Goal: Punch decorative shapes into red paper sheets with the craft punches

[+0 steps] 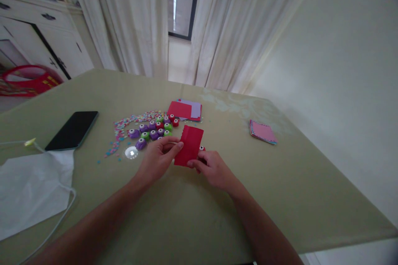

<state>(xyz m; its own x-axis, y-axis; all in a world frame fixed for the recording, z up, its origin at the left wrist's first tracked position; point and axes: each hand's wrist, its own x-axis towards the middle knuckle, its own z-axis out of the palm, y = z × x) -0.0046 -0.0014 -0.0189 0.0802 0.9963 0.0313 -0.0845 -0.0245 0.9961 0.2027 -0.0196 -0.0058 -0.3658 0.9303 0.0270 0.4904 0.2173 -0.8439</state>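
Holding 1 red card (pixel 190 147) are 2 hands (pixel 158 158) (pixel 214 167), 2 paper stacks (pixel 180 110) (pixel 263 131) beyond.

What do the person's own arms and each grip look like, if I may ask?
The left forearm and right forearm are bare, with no sleeve in view. The left grip and right grip are ungloved hands; no watch, bracelet, ring or marking shows.

Left hand (pixel 158 157): bare, slim in outline, with narrow fingers (pixel 166 140). Right hand (pixel 216 169): bare, of similar build. Left forearm (pixel 102 211): bare, directly behind the left hand, narrowest next to it and broadening with distance. Right forearm (pixel 263 219): bare, directly behind the right hand, with the same taper. Contours: smooth. Fingernails: too small to detail.
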